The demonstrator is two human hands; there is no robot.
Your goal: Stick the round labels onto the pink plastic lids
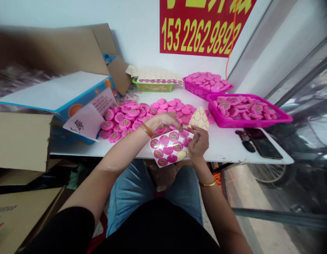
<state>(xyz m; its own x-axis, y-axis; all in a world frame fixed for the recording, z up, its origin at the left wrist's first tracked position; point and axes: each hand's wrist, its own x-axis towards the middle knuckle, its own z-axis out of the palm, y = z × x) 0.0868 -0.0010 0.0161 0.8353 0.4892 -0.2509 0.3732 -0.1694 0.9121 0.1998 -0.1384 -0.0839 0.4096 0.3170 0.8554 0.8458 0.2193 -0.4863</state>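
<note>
Above my lap, at the table's front edge, is a sheet of round pink stickers (pixel 168 150), some with a yellow-and-black print. A few spots on it are bare and cream-coloured, and its far end (pixel 200 119) bends up and back. My right hand (pixel 200 143) grips the right side of the sheet between thumb and fingers. My left hand (pixel 171 121) reaches over from the left, its fingertips pinched at the sheet's upper edge beside a pink sticker. Behind my hands lies a pile of round pink cases (pixel 131 113); the ones at left bear stickers, those at right look plain.
Two magenta baskets (pixel 248 123) of pink cases stand at the right. A green basket (pixel 154 87) with sticker sheets is at the back. Cardboard boxes (pixel 20 141) and a blue carton (pixel 86 95) fill the left. A phone (pixel 262 143) lies near the table's right end.
</note>
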